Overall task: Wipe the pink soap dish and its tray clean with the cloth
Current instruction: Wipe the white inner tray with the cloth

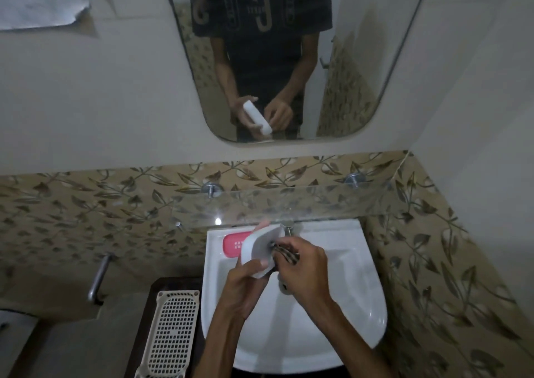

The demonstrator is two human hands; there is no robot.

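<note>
Head view: person stands at a white sink (332, 305), both hands over the basin.

Left hand (245, 282) grips a white tray (258, 252), fingers curled around its lower edge, thumb on the near face. Tray is tilted up on edge, above the basin's back-left part, open side facing the right hand.

Right hand (303, 268) is clenched around a dark striped cloth (284, 255), bunched between the fingers. Cloth is pressed against the tray's inner face.

Pink soap dish (235, 243) lies flat on the sink's back-left ledge, grid of small holes facing up. Tray partly covers its right end from this angle; contact between them can't be judged.

Tap (287, 227) sits at the sink's back centre, mostly hidden behind the tray.

Glass shelf (289, 201) is mounted above the sink on a leaf-patterned tile band. Mirror (289, 59) above it reflects the person's torso and both hands with the tray.

Left of the sink: a beige perforated basket (170, 331) on a dark surface, and a metal bar (99, 279) on the wall.
</note>
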